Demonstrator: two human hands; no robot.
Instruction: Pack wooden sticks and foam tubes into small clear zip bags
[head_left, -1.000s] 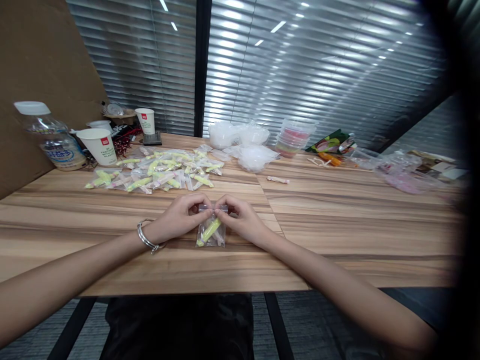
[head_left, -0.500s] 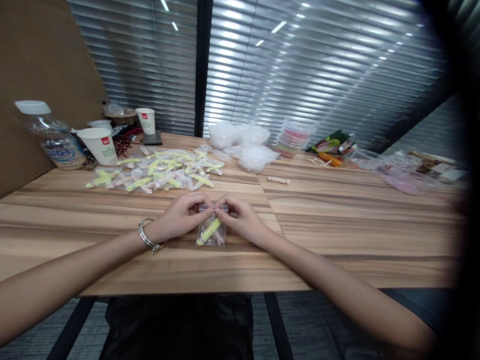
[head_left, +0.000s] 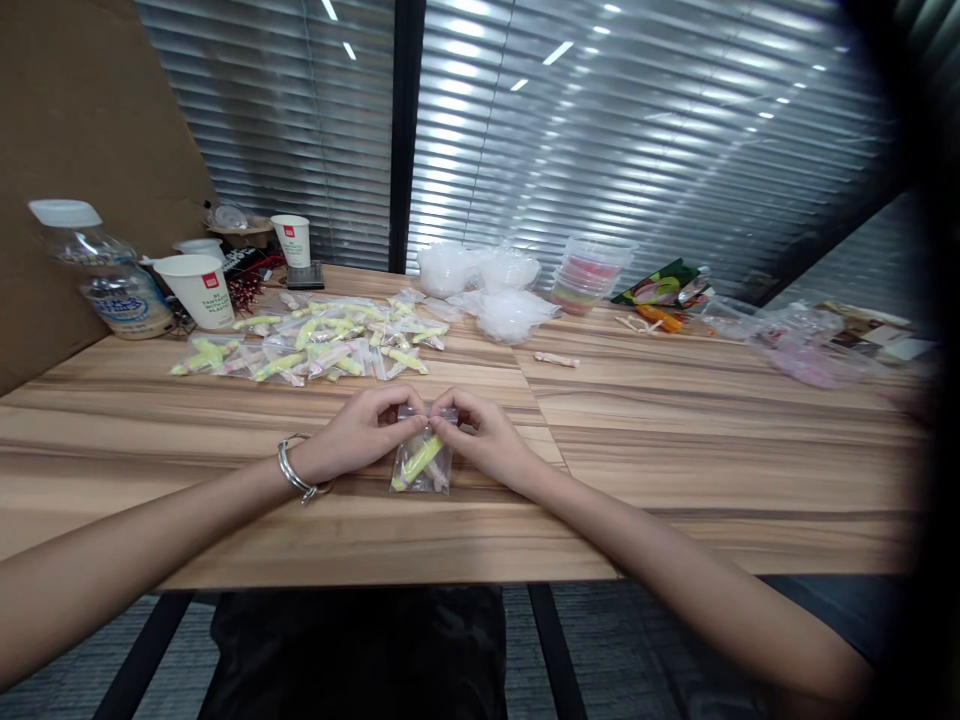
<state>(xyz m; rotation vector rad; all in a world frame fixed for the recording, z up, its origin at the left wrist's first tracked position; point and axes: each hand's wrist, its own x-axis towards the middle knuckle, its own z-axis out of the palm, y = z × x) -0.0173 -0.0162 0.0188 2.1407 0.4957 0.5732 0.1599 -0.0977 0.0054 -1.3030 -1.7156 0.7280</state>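
Note:
A small clear zip bag (head_left: 442,482) hangs between my hands just above or on the wooden table. Inside it lie a yellow wrapped stick (head_left: 418,462) and a paler pinkish piece. My left hand (head_left: 377,425), below a silver bracelet at the wrist, pinches the bag's top edge with thumb and forefinger. From the other side my right hand (head_left: 480,430) pinches the same edge, the thumbs nearly meeting. Behind the hands a pile of similar filled bags (head_left: 330,335) spreads over the table's left half. One loose pinkish wrapped stick (head_left: 556,360) lies to the right of the pile.
At the left stand a plastic bottle (head_left: 124,285) and paper cups (head_left: 196,290). Along the back are clear plastic bags (head_left: 510,312), stacked plastic tubs (head_left: 589,275) and a green packet (head_left: 664,285). Crumpled clear packaging (head_left: 806,345) lies at the far right. The table's front edge runs under my forearms.
Almost nothing differs. Both hands stay pinched on the top of the bag, with at most a very slight shift of the bag.

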